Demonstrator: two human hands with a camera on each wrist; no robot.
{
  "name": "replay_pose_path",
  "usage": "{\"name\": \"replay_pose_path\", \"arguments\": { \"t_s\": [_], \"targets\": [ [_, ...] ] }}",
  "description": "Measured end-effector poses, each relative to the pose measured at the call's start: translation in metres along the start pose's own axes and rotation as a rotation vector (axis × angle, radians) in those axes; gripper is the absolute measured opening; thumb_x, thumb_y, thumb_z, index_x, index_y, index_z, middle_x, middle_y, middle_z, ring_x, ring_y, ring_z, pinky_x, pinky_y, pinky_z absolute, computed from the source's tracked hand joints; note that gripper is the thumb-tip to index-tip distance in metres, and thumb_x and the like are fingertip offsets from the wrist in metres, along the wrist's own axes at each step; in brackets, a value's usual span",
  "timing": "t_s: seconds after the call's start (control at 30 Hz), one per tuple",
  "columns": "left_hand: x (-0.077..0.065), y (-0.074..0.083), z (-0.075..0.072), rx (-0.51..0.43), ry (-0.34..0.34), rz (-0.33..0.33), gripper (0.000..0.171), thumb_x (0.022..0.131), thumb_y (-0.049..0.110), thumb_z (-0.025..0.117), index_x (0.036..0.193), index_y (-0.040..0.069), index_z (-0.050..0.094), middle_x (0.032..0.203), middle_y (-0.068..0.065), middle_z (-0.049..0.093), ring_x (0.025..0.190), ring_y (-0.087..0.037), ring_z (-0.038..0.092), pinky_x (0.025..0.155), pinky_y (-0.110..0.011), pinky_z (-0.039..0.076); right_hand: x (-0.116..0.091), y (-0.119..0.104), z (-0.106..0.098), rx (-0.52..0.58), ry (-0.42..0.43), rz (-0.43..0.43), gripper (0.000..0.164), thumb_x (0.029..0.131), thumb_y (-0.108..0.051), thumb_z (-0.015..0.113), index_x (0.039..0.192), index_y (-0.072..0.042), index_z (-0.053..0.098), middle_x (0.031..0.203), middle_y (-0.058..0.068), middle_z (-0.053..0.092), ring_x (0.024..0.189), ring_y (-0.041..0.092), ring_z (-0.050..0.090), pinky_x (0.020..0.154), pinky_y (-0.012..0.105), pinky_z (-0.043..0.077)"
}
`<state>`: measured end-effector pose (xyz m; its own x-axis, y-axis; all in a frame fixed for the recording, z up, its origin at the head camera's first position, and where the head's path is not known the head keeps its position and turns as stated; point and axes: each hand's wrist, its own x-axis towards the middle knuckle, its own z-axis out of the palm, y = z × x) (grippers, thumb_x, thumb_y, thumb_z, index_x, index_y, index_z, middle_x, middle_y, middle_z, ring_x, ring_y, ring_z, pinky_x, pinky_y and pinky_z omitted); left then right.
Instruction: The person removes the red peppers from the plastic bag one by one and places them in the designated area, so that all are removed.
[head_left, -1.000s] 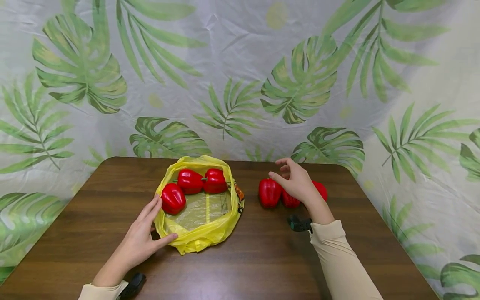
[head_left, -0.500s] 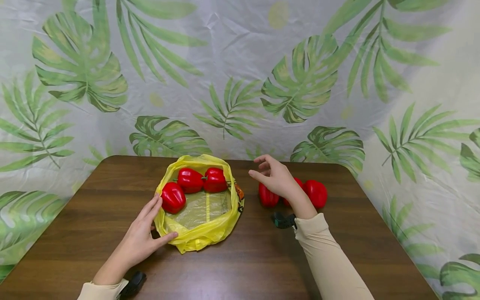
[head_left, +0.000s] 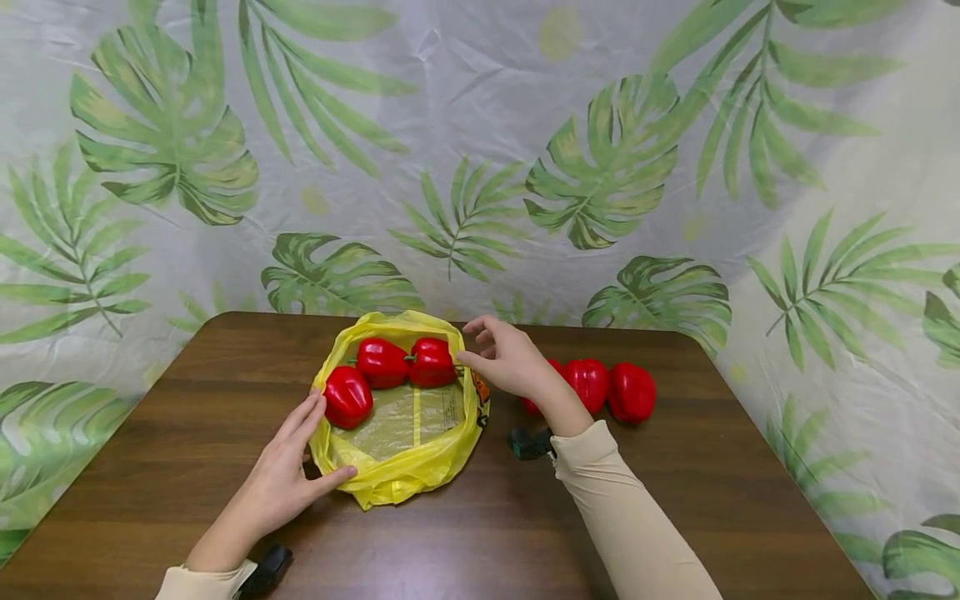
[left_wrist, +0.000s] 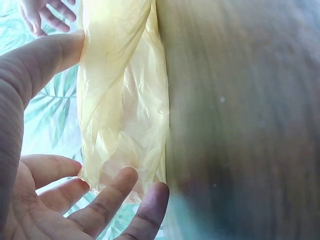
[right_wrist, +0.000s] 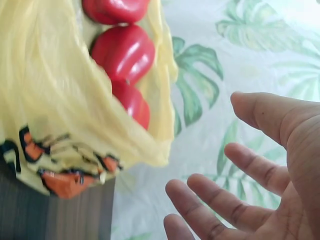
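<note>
A yellow plastic bag (head_left: 412, 479) stands on the table with its mouth rolled wide. Inside it, along the left and far sides, lie three red bell peppers (head_left: 382, 363). My left hand (head_left: 279, 475) rests against the bag's near left side, thumb and fingers spread apart and touching the plastic (left_wrist: 122, 100). Just off the bag's far right rim hovers my right hand (head_left: 510, 358), holding nothing. Its fingers are loosely bent and apart in the right wrist view, clear of the bag (right_wrist: 50, 90). My right forearm partly hides a row of red bell peppers (head_left: 587, 384) on the table.
The brown wooden table (head_left: 487, 533) reaches back to a leaf-patterned cloth (head_left: 465, 125) hanging behind it. Each wrist carries a black strapped device (head_left: 531, 444). Orange and black print (right_wrist: 65, 180) marks the bag's right side.
My right hand has moved left from above the peppers on the table to the bag's right rim, uncovering more of that row. The left hand and the bag stay put.
</note>
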<state>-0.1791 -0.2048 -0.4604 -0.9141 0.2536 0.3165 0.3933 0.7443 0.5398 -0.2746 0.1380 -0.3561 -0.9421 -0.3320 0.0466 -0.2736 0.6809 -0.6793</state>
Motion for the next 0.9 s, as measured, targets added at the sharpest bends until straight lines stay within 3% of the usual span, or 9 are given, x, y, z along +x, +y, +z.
{"name": "replay_pose_path", "arguments": {
  "t_s": [0.13,0.3,0.6,0.9],
  "targets": [
    [0.0,0.001,-0.001,-0.006,-0.012,-0.009,0.109,0.084,0.042,0.093,0.163,-0.007,0.036,0.172,-0.027,0.032,0.145,-0.047,0.049,0.096,-0.052,0.062,0.007,-0.009,0.009,-0.016,-0.029,-0.022,0.051,0.106,-0.038,0.069,0.148,-0.012,0.057,0.143,0.017,0.064,0.122,0.032,0.069,0.102,0.05,0.06],
    [-0.001,0.002,-0.001,-0.02,-0.018,-0.012,0.11,0.084,0.042,0.092,0.164,-0.007,0.034,0.173,-0.027,0.031,0.151,-0.052,0.041,0.111,-0.067,0.049,0.014,-0.02,0.017,0.002,-0.093,-0.028,0.05,0.105,-0.038,0.07,0.148,-0.015,0.056,0.147,0.019,0.062,0.126,0.034,0.07,0.101,0.049,0.06],
    [0.001,0.0,0.0,0.001,0.001,0.002,0.108,0.084,0.038,0.093,0.163,-0.008,0.036,0.172,-0.027,0.032,0.148,-0.049,0.046,0.1,-0.058,0.059,0.031,-0.033,0.025,-0.042,-0.205,-0.069,0.049,0.105,-0.04,0.07,0.146,-0.018,0.057,0.142,0.015,0.066,0.124,0.031,0.07,0.099,0.044,0.061],
    [0.001,0.0,-0.001,0.0,-0.008,0.004,0.108,0.085,0.038,0.093,0.163,-0.009,0.035,0.172,-0.028,0.032,0.147,-0.048,0.048,0.098,-0.056,0.06,0.051,-0.053,0.038,-0.114,-0.332,-0.196,0.052,0.106,-0.036,0.069,0.148,-0.008,0.058,0.143,0.019,0.064,0.125,0.032,0.067,0.107,0.042,0.056]
  ]
}}
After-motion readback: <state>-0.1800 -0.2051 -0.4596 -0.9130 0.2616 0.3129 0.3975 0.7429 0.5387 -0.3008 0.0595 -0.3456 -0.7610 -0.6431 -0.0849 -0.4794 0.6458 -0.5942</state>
